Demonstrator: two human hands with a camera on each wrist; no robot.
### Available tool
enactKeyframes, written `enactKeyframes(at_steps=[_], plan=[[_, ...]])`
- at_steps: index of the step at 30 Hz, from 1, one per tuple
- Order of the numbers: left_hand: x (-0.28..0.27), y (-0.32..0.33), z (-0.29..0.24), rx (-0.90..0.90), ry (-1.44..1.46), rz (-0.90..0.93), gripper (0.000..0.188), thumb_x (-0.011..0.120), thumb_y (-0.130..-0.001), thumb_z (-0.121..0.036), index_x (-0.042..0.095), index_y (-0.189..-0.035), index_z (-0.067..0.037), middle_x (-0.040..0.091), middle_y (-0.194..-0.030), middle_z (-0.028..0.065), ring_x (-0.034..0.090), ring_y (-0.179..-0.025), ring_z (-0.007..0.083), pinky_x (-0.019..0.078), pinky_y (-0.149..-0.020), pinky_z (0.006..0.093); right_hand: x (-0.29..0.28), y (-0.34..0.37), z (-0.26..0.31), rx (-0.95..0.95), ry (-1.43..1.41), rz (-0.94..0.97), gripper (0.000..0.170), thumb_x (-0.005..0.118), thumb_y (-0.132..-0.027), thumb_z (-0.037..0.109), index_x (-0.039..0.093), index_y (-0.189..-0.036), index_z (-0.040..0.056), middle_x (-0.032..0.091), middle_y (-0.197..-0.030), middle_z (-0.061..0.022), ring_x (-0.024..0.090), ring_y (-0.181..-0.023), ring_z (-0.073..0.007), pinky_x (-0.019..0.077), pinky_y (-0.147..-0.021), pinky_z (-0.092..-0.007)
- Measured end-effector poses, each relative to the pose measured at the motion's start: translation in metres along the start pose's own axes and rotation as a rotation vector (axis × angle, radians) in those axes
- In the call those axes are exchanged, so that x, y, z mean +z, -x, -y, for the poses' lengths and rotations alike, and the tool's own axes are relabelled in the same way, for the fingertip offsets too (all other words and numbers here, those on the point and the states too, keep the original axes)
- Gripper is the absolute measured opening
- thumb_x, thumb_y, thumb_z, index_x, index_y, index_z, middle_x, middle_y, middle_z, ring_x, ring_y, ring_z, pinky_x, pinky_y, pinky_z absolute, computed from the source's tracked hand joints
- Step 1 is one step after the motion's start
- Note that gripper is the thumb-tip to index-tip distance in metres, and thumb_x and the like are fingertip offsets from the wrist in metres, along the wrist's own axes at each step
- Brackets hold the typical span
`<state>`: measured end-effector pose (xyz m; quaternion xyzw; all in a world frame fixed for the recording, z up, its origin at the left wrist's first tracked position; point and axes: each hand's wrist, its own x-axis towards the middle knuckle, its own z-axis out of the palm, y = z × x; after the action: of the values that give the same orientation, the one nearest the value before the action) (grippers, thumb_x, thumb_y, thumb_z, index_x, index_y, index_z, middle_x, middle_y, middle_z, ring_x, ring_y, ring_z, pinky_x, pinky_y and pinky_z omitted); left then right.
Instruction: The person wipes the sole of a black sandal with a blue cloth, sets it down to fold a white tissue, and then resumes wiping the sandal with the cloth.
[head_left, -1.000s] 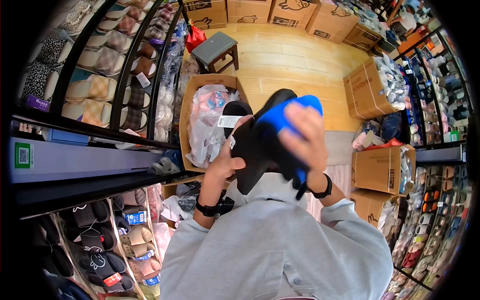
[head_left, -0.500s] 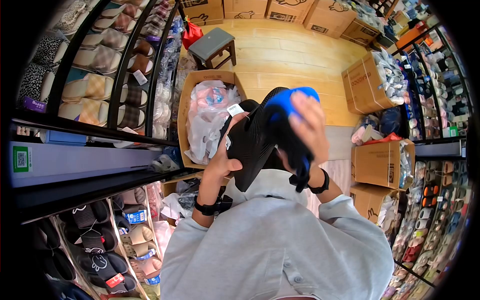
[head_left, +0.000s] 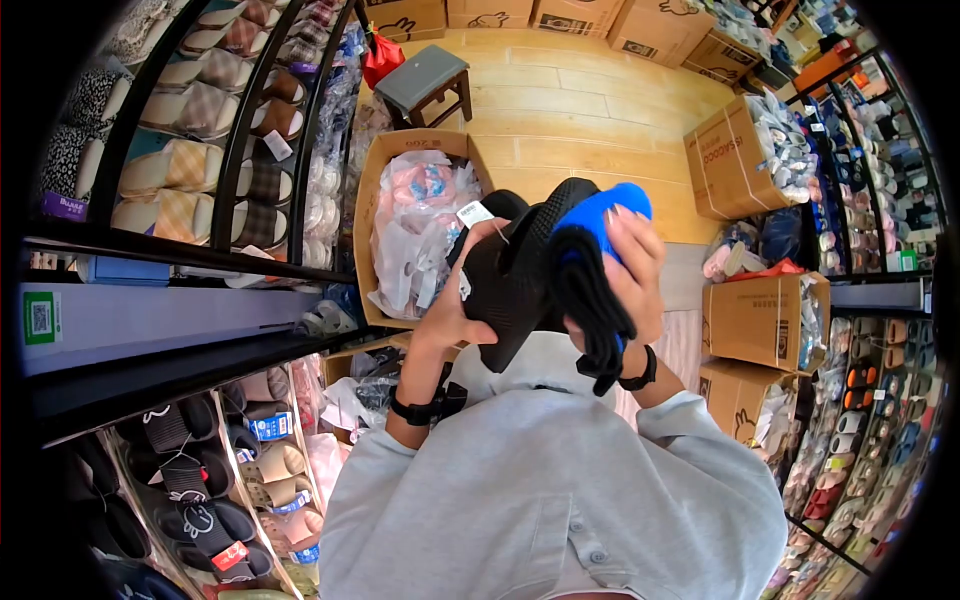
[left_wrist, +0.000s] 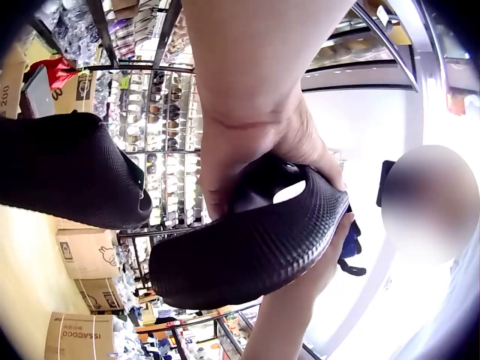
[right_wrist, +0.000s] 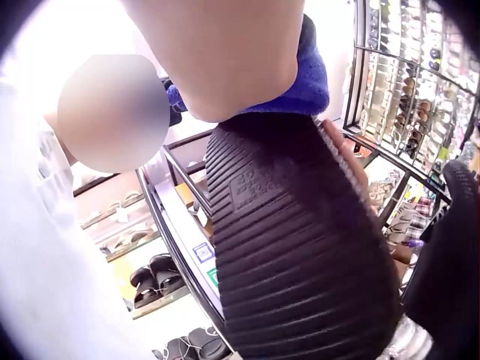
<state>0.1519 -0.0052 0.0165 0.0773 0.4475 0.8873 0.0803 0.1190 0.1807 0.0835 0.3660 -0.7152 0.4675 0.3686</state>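
Observation:
In front of the chest, the left hand [head_left: 445,318] grips a black slipper [head_left: 505,305] with a ribbed sole, its thumb along the near end. A second black slipper [left_wrist: 67,171] shows beside the first in the left wrist view; a white tag [head_left: 473,214] hangs near the pair. The right hand [head_left: 640,280] holds a folded blue and black cloth [head_left: 592,212], fuzzy in texture, with its fingers bent over the blue part. This cloth lies against the side of the slipper. Up close in the right wrist view, the grooved sole [right_wrist: 300,240] fills the middle, below the blue fabric.
An open carton [head_left: 375,235] of bagged pink slippers stands ahead on the left, with a grey stool [head_left: 425,80] behind it. Slipper racks [head_left: 228,130] line the left side, and more racks [head_left: 850,440] the right. Stacked cartons [head_left: 755,325] stand to the right.
The right hand, blurred in motion one second ago, now looks sharp, and its cloth has shifted slightly against the slipper. The slippers have tilted a little in the left hand.

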Motion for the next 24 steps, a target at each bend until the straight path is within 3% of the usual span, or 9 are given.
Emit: enactKeyframes(at_steps=[1, 4, 6, 8, 10, 12, 13, 18, 24], plan=[[0.0, -0.001, 0.0, -0.001, -0.002, -0.006, 0.131, 0.097, -0.048, -0.047, 0.026, -0.148, 0.0, 0.043, -0.14, 0.0106, 0.043, -0.133, 0.0209, 0.0303, -0.114, 0.0338, -0.006, 0.004, 0.003, -0.05, 0.046, 0.062, 0.048, 0.081, -0.078, 0.033, 0.066, -0.12, 0.0149, 0.064, -0.13, -0.015, 0.058, -0.121, -0.0384, 0.038, -0.104, -0.0534], [-0.003, -0.008, 0.001, -0.019, -0.198, -0.014, 0.131, 0.097, -0.047, -0.046, 0.027, -0.148, -0.001, 0.044, -0.139, 0.0097, 0.044, -0.132, 0.0204, 0.0317, -0.113, 0.0326, -0.005, 0.012, 0.003, -0.383, 0.085, 0.148, 0.042, 0.076, -0.08, 0.021, 0.067, -0.121, 0.0226, 0.066, -0.128, -0.005, 0.058, -0.12, -0.0257, 0.0359, -0.106, -0.0436], [-0.005, -0.01, 0.008, 0.002, -0.019, 0.057, 0.13, 0.097, -0.047, -0.045, 0.026, -0.148, -0.002, 0.044, -0.139, 0.0096, 0.043, -0.132, 0.0201, 0.0321, -0.112, 0.0324, 0.001, 0.011, 0.005, -0.508, 0.077, 0.143, 0.039, 0.072, -0.083, 0.015, 0.067, -0.12, 0.026, 0.067, -0.127, -0.0003, 0.059, -0.118, -0.0183, 0.0332, -0.107, -0.0384], [-0.006, -0.008, 0.016, 0.001, 0.089, 0.071, 0.136, 0.097, -0.046, -0.05, 0.024, -0.149, 0.0, 0.04, -0.145, 0.01, 0.042, -0.135, 0.0206, 0.0308, -0.115, 0.0348, -0.007, 0.005, 0.003, -0.384, -0.022, 0.22, 0.039, 0.074, -0.082, 0.016, 0.067, -0.119, 0.0258, 0.067, -0.127, -0.0014, 0.06, -0.118, -0.0193, 0.0336, -0.107, -0.0397], [0.049, 0.022, -0.039, -0.292, 0.117, -0.287, 0.142, 0.096, -0.045, -0.055, 0.02, -0.151, 0.001, 0.037, -0.149, 0.0101, 0.039, -0.139, 0.0215, 0.0278, -0.118, 0.0363, -0.013, -0.001, -0.001, -0.179, -0.017, 0.201, 0.041, 0.08, -0.078, 0.024, 0.068, -0.118, 0.0201, 0.067, -0.127, -0.0082, 0.061, -0.118, -0.0275, 0.0369, -0.106, -0.0463], [0.048, 0.02, -0.042, -0.295, 0.124, -0.224, 0.146, 0.094, -0.047, -0.059, 0.016, -0.153, 0.002, 0.033, -0.152, 0.0104, 0.034, -0.143, 0.023, 0.0241, -0.12, 0.0378, -0.005, -0.005, 0.002, -0.037, -0.029, 0.056, 0.044, 0.081, -0.077, 0.029, 0.068, -0.118, 0.0177, 0.067, -0.127, -0.0104, 0.061, -0.118, -0.032, 0.0375, -0.105, -0.0486], [0.052, 0.019, -0.044, -0.262, 0.104, -0.237, 0.147, 0.093, -0.048, -0.06, 0.013, -0.154, 0.002, 0.029, -0.155, 0.0114, 0.032, -0.145, 0.0236, 0.0229, -0.12, 0.0387, -0.01, -0.001, 0.001, -0.072, 0.044, 0.118, 0.045, 0.081, -0.077, 0.033, 0.068, -0.117, 0.0169, 0.067, -0.127, -0.0121, 0.06, -0.118, -0.0337, 0.0374, -0.105, -0.0501], [0.029, 0.016, -0.025, -0.169, 0.104, -0.177, 0.148, 0.092, -0.05, -0.062, 0.01, -0.156, 0.003, 0.026, -0.158, 0.0131, 0.029, -0.146, 0.0245, 0.0216, -0.121, 0.0399, 0.003, 0.012, 0.009, -0.488, 0.104, 0.186, 0.037, 0.067, -0.086, 0.019, 0.066, -0.122, 0.0247, 0.067, -0.127, -0.0001, 0.061, -0.115, -0.0174, 0.0349, -0.105, -0.0391], [-0.003, 0.009, 0.0, -0.099, 0.127, -0.058, 0.147, 0.091, -0.053, -0.062, 0.009, -0.156, 0.003, 0.025, -0.159, 0.014, 0.029, -0.146, 0.0249, 0.0214, -0.121, 0.0405, -0.003, -0.02, 0.003, -0.078, 0.07, 0.084, 0.045, 0.079, -0.078, 0.028, 0.068, -0.12, 0.0167, 0.066, -0.128, -0.0114, 0.061, -0.117, -0.0312, 0.0401, -0.103, -0.0469]])
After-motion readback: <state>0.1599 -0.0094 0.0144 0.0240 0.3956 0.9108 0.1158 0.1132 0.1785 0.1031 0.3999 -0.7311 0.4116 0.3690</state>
